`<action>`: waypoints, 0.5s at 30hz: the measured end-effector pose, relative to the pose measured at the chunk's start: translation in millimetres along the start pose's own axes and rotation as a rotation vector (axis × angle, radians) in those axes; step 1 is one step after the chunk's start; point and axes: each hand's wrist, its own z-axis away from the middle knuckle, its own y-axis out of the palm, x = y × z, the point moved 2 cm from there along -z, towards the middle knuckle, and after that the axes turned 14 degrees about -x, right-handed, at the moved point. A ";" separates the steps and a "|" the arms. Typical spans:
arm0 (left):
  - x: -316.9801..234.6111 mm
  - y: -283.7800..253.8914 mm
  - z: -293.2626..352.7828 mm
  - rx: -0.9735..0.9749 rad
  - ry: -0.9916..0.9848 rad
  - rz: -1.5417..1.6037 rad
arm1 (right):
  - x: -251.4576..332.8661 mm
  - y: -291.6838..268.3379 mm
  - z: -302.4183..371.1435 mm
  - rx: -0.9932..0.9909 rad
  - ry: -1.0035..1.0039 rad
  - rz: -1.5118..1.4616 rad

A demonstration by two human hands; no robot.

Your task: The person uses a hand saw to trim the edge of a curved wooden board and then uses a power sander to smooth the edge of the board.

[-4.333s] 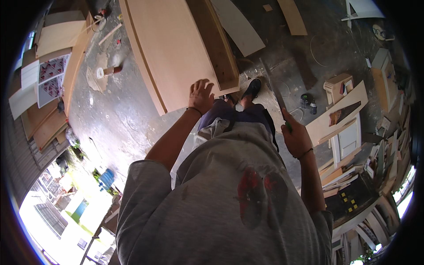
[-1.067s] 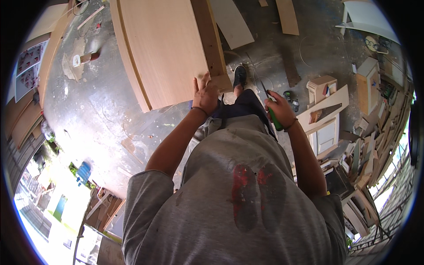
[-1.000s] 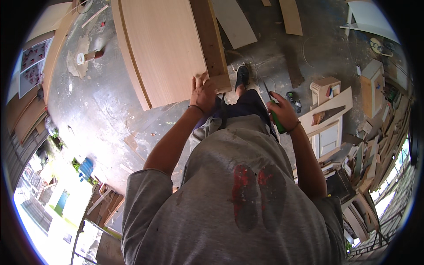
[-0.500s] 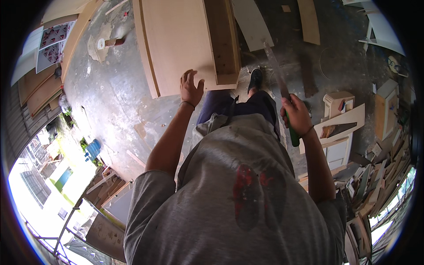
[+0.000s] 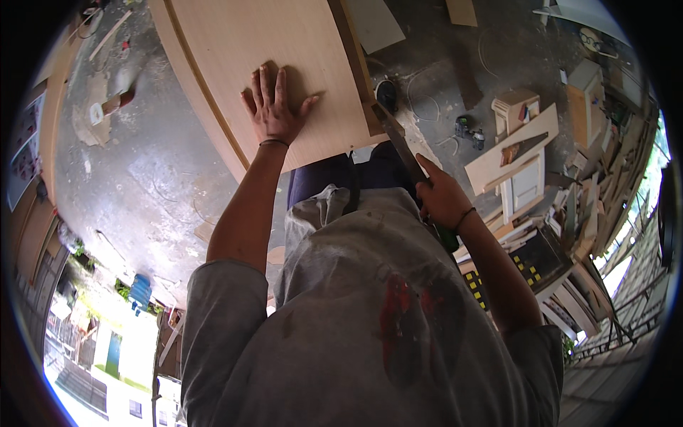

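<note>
A pale wooden cabinet carcass (image 5: 213, 50) lies in front of me, its broad panel facing up. My left hand (image 5: 277, 114) rests flat on that panel, fingers spread, gripping nothing. In my right hand (image 5: 445, 196) is a long, flat-bladed tool (image 5: 402, 146) with a green handle, looking like a file. The fingers are closed around its handle, part of which shows below the hand. The blade slants up and left to the near right corner of the carcass. Tip and edge overlap, so contact is hard to tell.
On the right, a handsaw (image 5: 523, 147) lies on a pale board (image 5: 491, 171) beside a small wooden box (image 5: 516, 107). A dark power tool (image 5: 466, 130) sits on the floor nearby. Stacked wood offcuts (image 5: 583, 206) line the far right. A loose board (image 5: 373, 25) lies beyond the carcass.
My left hand has moved forward from the carcass's near edge onto the panel and spread flat. My right hand has brought the tool left to the carcass's corner. The view has shifted.
</note>
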 end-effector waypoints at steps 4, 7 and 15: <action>-1.6 -3.7 -1.0 0.028 -0.036 0.089 | -2.9 13.6 -2.6 -0.075 -0.067 0.210; -1.4 -5.4 -0.2 0.045 -0.049 0.113 | 0.4 26.6 -6.8 -0.146 -0.074 0.265; -1.8 -4.4 2.5 0.031 -0.065 0.178 | 20.4 62.6 -49.1 -0.119 -0.041 0.346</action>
